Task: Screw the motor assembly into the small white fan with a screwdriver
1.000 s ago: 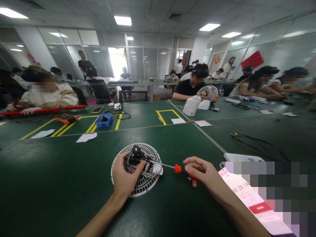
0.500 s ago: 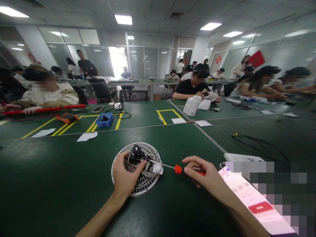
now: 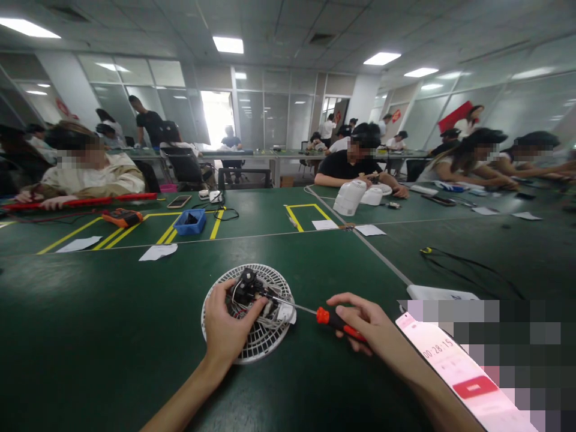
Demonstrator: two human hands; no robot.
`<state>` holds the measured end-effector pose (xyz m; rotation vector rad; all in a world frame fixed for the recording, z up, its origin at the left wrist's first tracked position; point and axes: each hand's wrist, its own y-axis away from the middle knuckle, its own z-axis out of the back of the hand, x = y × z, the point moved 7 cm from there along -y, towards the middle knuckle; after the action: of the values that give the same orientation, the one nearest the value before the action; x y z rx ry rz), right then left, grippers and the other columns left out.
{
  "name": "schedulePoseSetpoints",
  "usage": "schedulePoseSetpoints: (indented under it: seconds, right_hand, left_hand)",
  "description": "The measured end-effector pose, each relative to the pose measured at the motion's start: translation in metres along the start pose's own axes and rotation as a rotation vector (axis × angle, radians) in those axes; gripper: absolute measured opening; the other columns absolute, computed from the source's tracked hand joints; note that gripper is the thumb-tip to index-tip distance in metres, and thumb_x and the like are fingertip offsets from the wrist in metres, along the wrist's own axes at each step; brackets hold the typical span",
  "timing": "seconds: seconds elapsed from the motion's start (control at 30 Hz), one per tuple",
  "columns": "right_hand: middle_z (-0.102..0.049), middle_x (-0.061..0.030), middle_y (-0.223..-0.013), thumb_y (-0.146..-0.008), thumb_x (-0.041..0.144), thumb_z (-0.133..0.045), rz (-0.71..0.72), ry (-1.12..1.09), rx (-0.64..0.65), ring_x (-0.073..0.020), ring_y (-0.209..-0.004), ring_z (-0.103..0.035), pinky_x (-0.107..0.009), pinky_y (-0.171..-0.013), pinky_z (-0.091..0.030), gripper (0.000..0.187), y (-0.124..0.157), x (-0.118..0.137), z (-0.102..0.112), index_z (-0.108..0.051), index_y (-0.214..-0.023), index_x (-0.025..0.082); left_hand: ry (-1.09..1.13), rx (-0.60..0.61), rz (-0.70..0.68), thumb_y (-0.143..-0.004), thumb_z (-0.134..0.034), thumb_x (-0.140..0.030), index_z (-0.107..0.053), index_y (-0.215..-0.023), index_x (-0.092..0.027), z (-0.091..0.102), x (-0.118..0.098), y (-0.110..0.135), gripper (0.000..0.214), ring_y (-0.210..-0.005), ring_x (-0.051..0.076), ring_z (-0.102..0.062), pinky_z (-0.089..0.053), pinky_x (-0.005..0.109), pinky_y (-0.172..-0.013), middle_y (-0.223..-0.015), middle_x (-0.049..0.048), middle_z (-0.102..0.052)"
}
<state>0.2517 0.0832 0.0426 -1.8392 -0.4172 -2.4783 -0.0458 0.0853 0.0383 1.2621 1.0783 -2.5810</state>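
A round white fan grille (image 3: 265, 347) lies on the green table in front of me. On it sits a black fan motor (image 3: 246, 285) with a bundle of wires (image 3: 272, 315) and a white tag. My left hand (image 3: 227, 327) is closed round the motor, thumb on its near right side and fingers on its left. In my right hand (image 3: 371, 321) is a screwdriver (image 3: 324, 315) with a red and black handle, lying between thumb and fingers. Its shaft slants up to the left, and the tip meets the motor; the exact spot is too small to tell.
Right of my right arm lies a phone (image 3: 450, 354) showing a timer. Beyond it are a white object (image 3: 443, 293) and a black cord (image 3: 468, 261). Farther off are a blue bin (image 3: 189, 223), an orange multimeter (image 3: 121, 217), paper slips and white fan housings (image 3: 350, 198). Co-workers sit across the table.
My right hand has shifted slightly down and left, with more of the screwdriver handle showing. The left hand keeps its hold on the motor. The view has tilted slightly.
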Motion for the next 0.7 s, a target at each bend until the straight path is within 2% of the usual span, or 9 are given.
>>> schedulePoseSetpoints:
  seconds: [0.13, 0.2, 0.3, 0.33, 0.4, 0.43, 0.5, 0.57, 0.7]
  right_hand:
    - [-0.063, 0.0023, -0.071, -0.081, 0.055, -0.077, 0.121, -0.033, -0.093, -0.0131, -0.061, -0.058, -0.021, -0.050, -0.042, 0.044, -0.003, 0.002, 0.013, -0.065, -0.107, 0.021]
    - [-0.068, -0.0009, -0.084, -0.075, 0.048, -0.084, 0.151, -0.064, -0.141, -0.0170, -0.076, -0.065, -0.025, -0.063, -0.050, 0.043, -0.003, 0.003, 0.017, -0.067, -0.104, 0.021]
    - [-0.070, -0.0037, -0.100, -0.066, 0.040, -0.091, 0.171, -0.106, -0.158, -0.0221, -0.096, -0.068, -0.029, -0.080, -0.055, 0.045, -0.002, 0.005, 0.016, -0.068, -0.100, 0.021]
    - [-0.070, -0.0037, -0.100, -0.066, 0.040, -0.091, 0.159, -0.122, -0.141, -0.0224, -0.097, -0.068, -0.029, -0.078, -0.056, 0.046, -0.001, 0.006, 0.014, -0.068, -0.102, 0.022]
    - [-0.070, -0.0031, -0.093, -0.073, 0.050, -0.083, 0.082, -0.139, -0.078, -0.0199, -0.080, -0.069, -0.026, -0.060, -0.056, 0.049, -0.001, 0.003, 0.007, -0.065, -0.110, 0.023]
    - [-0.071, -0.0025, -0.086, -0.080, 0.056, -0.075, 0.028, -0.137, -0.044, -0.0174, -0.067, -0.067, -0.024, -0.049, -0.052, 0.051, -0.001, 0.000, 0.003, -0.062, -0.116, 0.023]
    - [-0.069, -0.0004, -0.072, -0.089, 0.064, -0.058, -0.060, -0.114, 0.001, -0.0119, -0.043, -0.054, -0.018, -0.034, -0.035, 0.055, -0.001, -0.005, -0.001, -0.056, -0.126, 0.024]
    - [-0.068, 0.0010, -0.065, -0.091, 0.065, -0.053, -0.077, -0.091, 0.010, -0.0085, -0.036, -0.045, -0.016, -0.032, -0.025, 0.056, -0.001, -0.006, -0.001, -0.055, -0.129, 0.024]
    - [-0.066, 0.0015, -0.068, -0.084, 0.061, -0.067, 0.019, -0.093, -0.035, -0.0081, -0.042, -0.046, -0.017, -0.036, -0.030, 0.058, -0.002, -0.001, 0.005, -0.056, -0.126, 0.022]
  left_hand:
    - [0.008, 0.002, -0.015, -0.071, -0.075, -0.067, -0.061, -0.110, -0.023, 0.000, -0.001, 0.000, 0.060, -0.095, 0.028, -0.062, -0.050, 0.046, -0.091, -0.103, 0.0066, -0.066]
    - [0.005, 0.005, -0.015, -0.072, -0.076, -0.066, -0.060, -0.110, -0.023, 0.000, -0.001, 0.000, 0.059, -0.095, 0.027, -0.062, -0.050, 0.045, -0.090, -0.103, 0.0060, -0.066]
    - [0.006, 0.010, -0.009, -0.072, -0.076, -0.065, -0.060, -0.110, -0.024, 0.000, 0.001, 0.000, 0.059, -0.095, 0.027, -0.061, -0.050, 0.044, -0.090, -0.104, 0.0059, -0.066]
    - [0.009, 0.011, -0.010, -0.072, -0.076, -0.065, -0.060, -0.111, -0.023, 0.000, 0.001, 0.000, 0.059, -0.095, 0.027, -0.061, -0.050, 0.044, -0.090, -0.105, 0.0059, -0.066]
    - [0.014, 0.007, -0.014, -0.072, -0.076, -0.066, -0.060, -0.111, -0.023, 0.001, 0.001, 0.000, 0.060, -0.095, 0.027, -0.061, -0.050, 0.044, -0.089, -0.104, 0.0059, -0.066]
    - [0.014, 0.005, -0.016, -0.072, -0.076, -0.066, -0.060, -0.110, -0.023, 0.001, 0.000, 0.000, 0.060, -0.095, 0.027, -0.061, -0.050, 0.044, -0.089, -0.104, 0.0058, -0.066]
    - [0.011, 0.004, -0.016, -0.072, -0.075, -0.067, -0.060, -0.110, -0.023, 0.001, 0.000, -0.001, 0.060, -0.094, 0.027, -0.061, -0.050, 0.044, -0.089, -0.102, 0.0056, -0.066]
    - [0.010, 0.002, -0.015, -0.072, -0.075, -0.068, -0.061, -0.110, -0.023, 0.001, -0.001, -0.001, 0.060, -0.094, 0.027, -0.062, -0.050, 0.045, -0.090, -0.102, 0.0054, -0.066]
    - [0.007, 0.005, -0.008, -0.072, -0.075, -0.067, -0.061, -0.110, -0.024, 0.000, 0.000, -0.001, 0.060, -0.094, 0.027, -0.062, -0.049, 0.046, -0.092, -0.101, 0.0051, -0.066]
